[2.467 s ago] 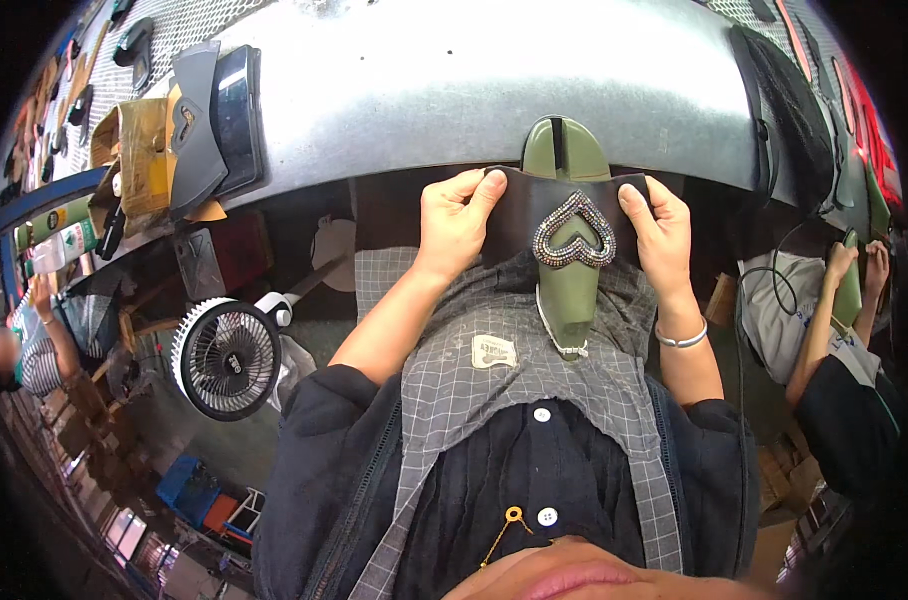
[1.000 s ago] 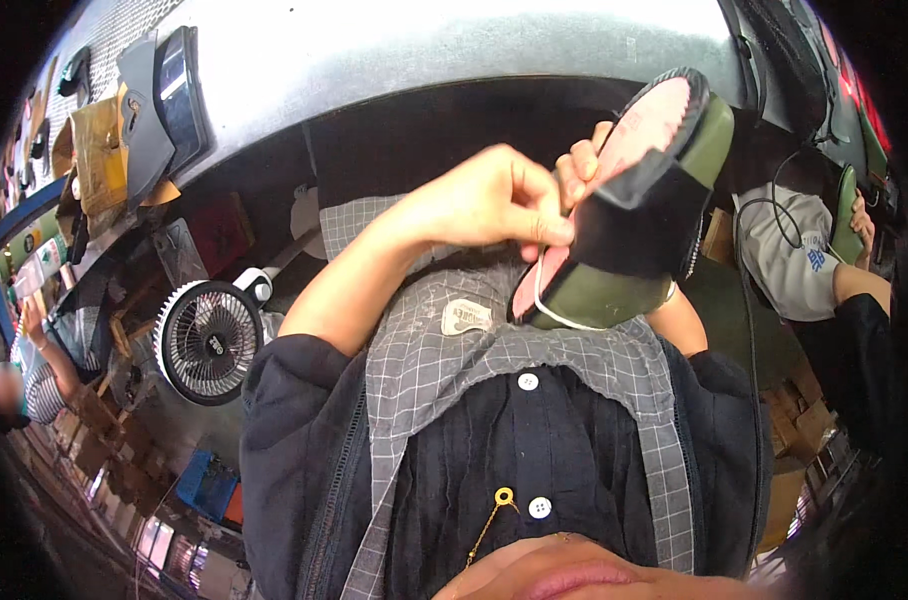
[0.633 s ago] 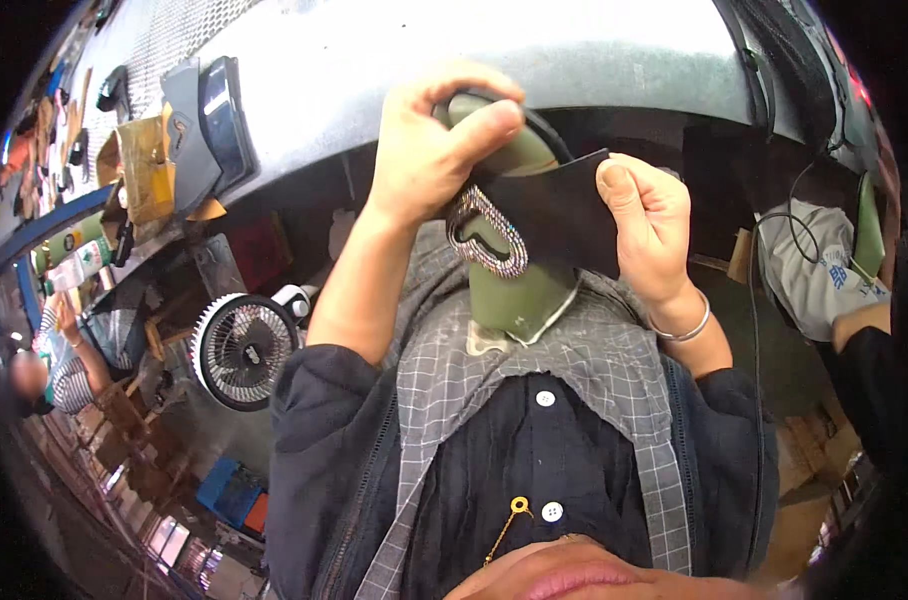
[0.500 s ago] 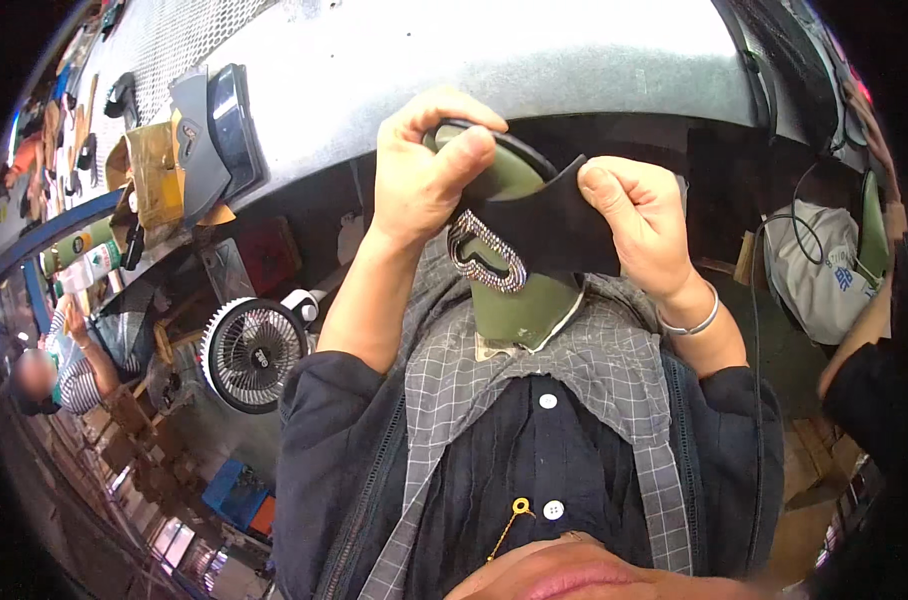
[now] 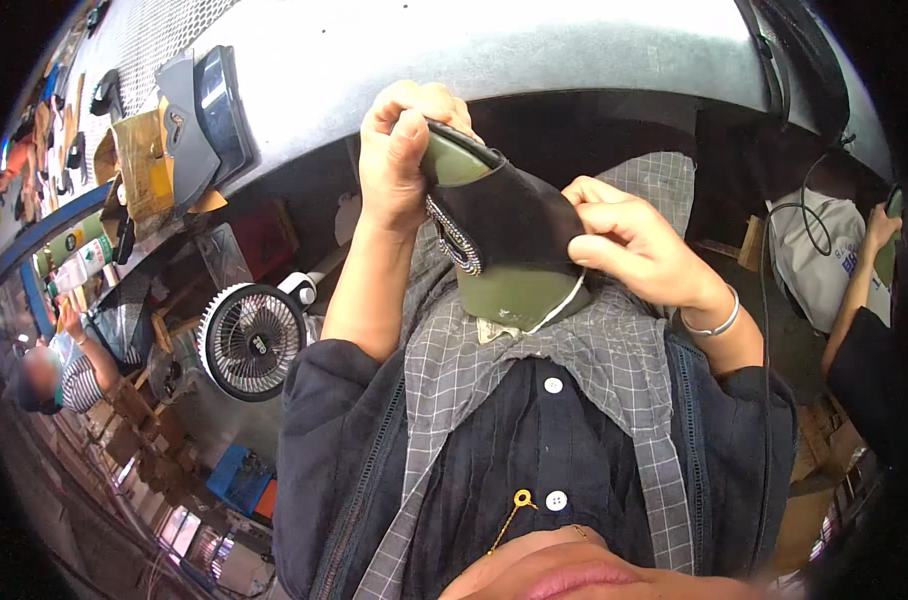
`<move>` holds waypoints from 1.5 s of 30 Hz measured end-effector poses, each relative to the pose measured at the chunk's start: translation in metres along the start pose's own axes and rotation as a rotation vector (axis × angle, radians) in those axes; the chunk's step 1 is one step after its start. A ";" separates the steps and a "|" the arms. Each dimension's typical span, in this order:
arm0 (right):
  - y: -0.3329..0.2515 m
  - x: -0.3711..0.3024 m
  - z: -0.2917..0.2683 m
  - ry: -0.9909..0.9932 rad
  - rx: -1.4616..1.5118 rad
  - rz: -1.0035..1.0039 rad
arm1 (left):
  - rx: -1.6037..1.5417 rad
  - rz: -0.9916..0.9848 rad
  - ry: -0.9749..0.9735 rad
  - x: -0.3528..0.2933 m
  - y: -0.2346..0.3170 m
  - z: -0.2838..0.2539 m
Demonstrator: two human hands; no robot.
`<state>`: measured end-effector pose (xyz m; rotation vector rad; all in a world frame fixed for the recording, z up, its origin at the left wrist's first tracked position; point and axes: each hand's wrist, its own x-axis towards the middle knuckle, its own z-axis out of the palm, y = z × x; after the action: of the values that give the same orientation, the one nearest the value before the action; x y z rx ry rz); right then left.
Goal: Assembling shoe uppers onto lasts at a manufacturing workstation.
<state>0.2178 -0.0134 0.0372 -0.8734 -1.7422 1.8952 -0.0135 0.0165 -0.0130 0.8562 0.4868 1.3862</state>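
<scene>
Above my lap stands an olive-green shoe last [image 5: 519,290], its toe end tilted up and its heel end resting on my checked apron. Wrapped over its middle lies a black shoe upper [image 5: 524,220], with a beaded loop ornament [image 5: 455,240] on its left side. My left hand [image 5: 399,160] is closed around the toe end, thumb on the green face, where a dark sole edge shows. At the upper's right edge my right hand [image 5: 634,245] has its thumb and curled fingers on the black material; its fingertips are partly hidden.
A pale metal worktable [image 5: 574,50] curves across the far side, with grey and dark curved pieces [image 5: 189,130] at its left. A round fan [image 5: 254,342] stands lower left. At right are a light bag [image 5: 819,260] and another person's arm [image 5: 859,280]; one more person [image 5: 74,375] sits far left.
The black upper, stretched off to the right before, now lies against the last. My right hand has come lower and closer to it, and the last has turned, hiding part of the ornament.
</scene>
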 end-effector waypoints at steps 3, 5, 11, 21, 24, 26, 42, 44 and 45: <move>0.009 -0.004 -0.013 -0.055 0.211 0.062 | -0.113 -0.044 -0.015 -0.002 -0.008 0.001; 0.013 0.001 -0.013 -0.106 0.182 0.060 | -0.126 -0.034 -0.081 0.004 -0.005 0.004; 0.027 0.024 0.022 -0.008 0.422 0.024 | -0.169 0.169 -0.308 0.035 -0.019 0.027; 0.037 0.029 0.026 0.479 0.685 -0.247 | 0.186 -0.104 0.154 -0.030 -0.030 0.047; 0.018 0.033 0.014 0.469 1.043 -0.099 | 0.162 -0.088 0.186 -0.034 -0.038 0.045; 0.015 0.039 0.014 0.561 0.939 -0.063 | 0.209 -0.066 0.184 -0.031 -0.040 0.047; 0.030 0.023 0.018 0.480 0.541 -0.179 | 0.020 -0.126 -0.008 -0.038 -0.041 0.042; 0.035 0.017 0.016 0.385 0.684 -0.144 | 0.053 -0.211 0.032 -0.045 -0.039 0.046; 0.036 0.015 0.015 0.360 0.656 -0.154 | 0.093 -0.207 0.031 -0.045 -0.040 0.047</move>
<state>0.2004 -0.0189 -0.0001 -0.7319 -0.8632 1.8790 0.0405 -0.0366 -0.0227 0.8354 0.6496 1.1953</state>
